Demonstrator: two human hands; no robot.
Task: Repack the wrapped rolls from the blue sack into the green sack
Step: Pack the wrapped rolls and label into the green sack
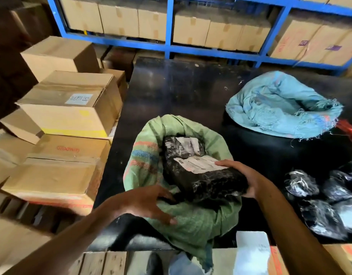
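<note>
Wrapped roll (203,179), white label unreadable, over green sack (149,155).

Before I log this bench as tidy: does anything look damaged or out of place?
Yes. The blue sack is slumped on the table with a badly frayed rim, threads hanging loose. Several wrapped rolls lie loose on the table at right, not in either sack.

Blue shelving (169,26) of cardboard boxes (191,29) stands behind a black table (181,92).
</note>
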